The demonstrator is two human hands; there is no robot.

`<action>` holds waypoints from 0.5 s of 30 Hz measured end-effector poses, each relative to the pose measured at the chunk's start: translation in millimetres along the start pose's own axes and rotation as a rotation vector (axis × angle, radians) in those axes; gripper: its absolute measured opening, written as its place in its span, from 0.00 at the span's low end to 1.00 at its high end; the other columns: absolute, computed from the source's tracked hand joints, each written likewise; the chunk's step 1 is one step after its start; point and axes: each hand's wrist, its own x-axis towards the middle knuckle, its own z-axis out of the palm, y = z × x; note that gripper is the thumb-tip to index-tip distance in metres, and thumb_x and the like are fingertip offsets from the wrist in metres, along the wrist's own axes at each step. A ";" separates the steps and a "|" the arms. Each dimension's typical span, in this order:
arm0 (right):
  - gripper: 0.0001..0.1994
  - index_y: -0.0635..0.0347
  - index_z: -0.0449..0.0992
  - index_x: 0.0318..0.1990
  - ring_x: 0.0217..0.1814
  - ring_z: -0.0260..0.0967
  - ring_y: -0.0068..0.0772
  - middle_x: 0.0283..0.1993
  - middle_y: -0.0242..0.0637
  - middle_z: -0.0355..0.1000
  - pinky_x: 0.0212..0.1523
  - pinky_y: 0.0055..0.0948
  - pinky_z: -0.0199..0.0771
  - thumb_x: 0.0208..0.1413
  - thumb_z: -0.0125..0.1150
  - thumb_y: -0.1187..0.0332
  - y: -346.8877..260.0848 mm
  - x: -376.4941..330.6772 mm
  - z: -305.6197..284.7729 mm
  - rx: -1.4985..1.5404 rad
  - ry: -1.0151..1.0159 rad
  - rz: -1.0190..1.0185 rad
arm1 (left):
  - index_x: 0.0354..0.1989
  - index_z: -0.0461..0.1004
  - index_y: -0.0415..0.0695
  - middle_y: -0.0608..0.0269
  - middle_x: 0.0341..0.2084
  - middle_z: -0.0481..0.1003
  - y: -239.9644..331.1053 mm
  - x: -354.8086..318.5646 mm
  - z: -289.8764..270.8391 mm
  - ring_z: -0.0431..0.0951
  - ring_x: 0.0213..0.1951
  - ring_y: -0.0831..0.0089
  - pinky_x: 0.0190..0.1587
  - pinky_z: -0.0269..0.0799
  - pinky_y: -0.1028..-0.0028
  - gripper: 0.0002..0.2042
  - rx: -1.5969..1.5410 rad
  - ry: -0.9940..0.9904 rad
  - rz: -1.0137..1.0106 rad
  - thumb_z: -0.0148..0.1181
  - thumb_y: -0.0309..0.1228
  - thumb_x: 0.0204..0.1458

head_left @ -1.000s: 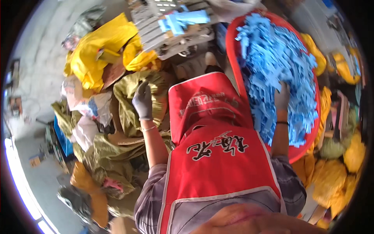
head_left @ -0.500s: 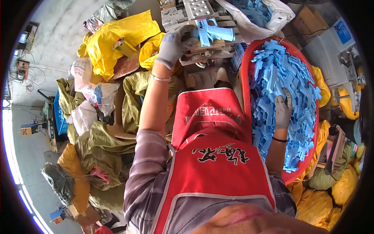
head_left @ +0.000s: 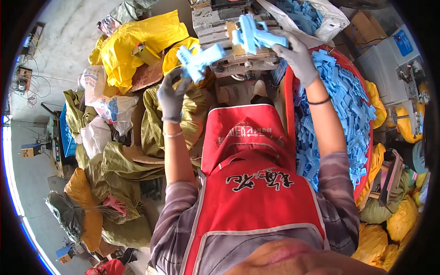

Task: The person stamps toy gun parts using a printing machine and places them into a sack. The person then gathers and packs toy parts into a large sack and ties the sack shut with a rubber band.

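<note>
My left hand (head_left: 173, 97), in a grey glove, is raised left of the machine, fingers curled against the edge of a light-blue plastic toy pistol (head_left: 201, 59). That pistol is blurred by motion, and part of the grasp is hard to see. In a matching glove, my right hand (head_left: 298, 57) closes round the grip end of a second light-blue toy pistol (head_left: 250, 34). This one is over the wooden block (head_left: 237, 44) on the metal machine (head_left: 210, 23); whether it rests there I cannot tell.
On my right stands a red tub (head_left: 362, 190) heaped with blue toy pistol pieces (head_left: 339, 110). Behind it, a white sack (head_left: 337, 20) holds more blue pieces. Yellow bags (head_left: 133, 50) and olive sacks (head_left: 121, 160) crowd my left. A grey cabinet (head_left: 380, 64) is at the far right.
My left hand has moved left and nearer, carrying a toy pistol off the machine. My right hand has risen from the tub to the machine with another toy pistol.
</note>
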 end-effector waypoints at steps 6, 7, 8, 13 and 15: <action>0.18 0.54 0.70 0.56 0.26 0.56 0.15 0.37 0.27 0.68 0.26 0.17 0.62 0.56 0.54 0.72 -33.5 10.6 8.4 -0.323 -0.196 0.177 | 0.42 0.75 0.38 0.61 0.37 0.78 -30.4 -63.4 -53.4 0.77 0.38 0.76 0.43 0.72 0.77 0.15 -0.079 0.132 -0.192 0.65 0.32 0.48; 0.19 0.53 0.69 0.56 0.32 0.66 0.24 0.43 0.33 0.71 0.35 0.23 0.69 0.56 0.55 0.70 -31.9 14.6 6.6 -0.458 -0.208 0.127 | 0.43 0.75 0.37 0.61 0.37 0.78 -29.4 -68.6 -55.6 0.76 0.38 0.76 0.44 0.71 0.77 0.15 -0.157 0.153 -0.221 0.65 0.31 0.48; 0.19 0.53 0.69 0.56 0.39 0.68 0.32 0.46 0.36 0.71 0.41 0.28 0.70 0.56 0.55 0.68 -24.6 16.5 2.2 -0.708 -0.155 -0.145 | 0.44 0.74 0.37 0.61 0.38 0.77 -29.1 -74.7 -58.7 0.76 0.39 0.76 0.45 0.71 0.77 0.15 -0.175 0.160 -0.276 0.64 0.29 0.49; 0.22 0.57 0.68 0.55 0.44 0.71 0.26 0.47 0.38 0.73 0.45 0.24 0.69 0.57 0.58 0.57 -42.0 -17.9 -16.3 -0.820 0.073 -0.058 | 0.44 0.74 0.37 0.63 0.37 0.77 -74.8 -98.5 -72.7 0.75 0.38 0.76 0.44 0.70 0.77 0.14 0.084 0.207 -0.218 0.64 0.29 0.50; 0.24 0.62 0.67 0.55 0.60 0.60 0.48 0.56 0.49 0.64 0.59 0.35 0.61 0.48 0.62 0.71 -81.1 -42.2 -28.9 -0.359 0.190 0.602 | 0.44 0.74 0.36 0.62 0.36 0.77 -78.6 -108.1 -70.8 0.75 0.38 0.77 0.42 0.70 0.76 0.15 -0.035 0.272 -0.298 0.63 0.31 0.50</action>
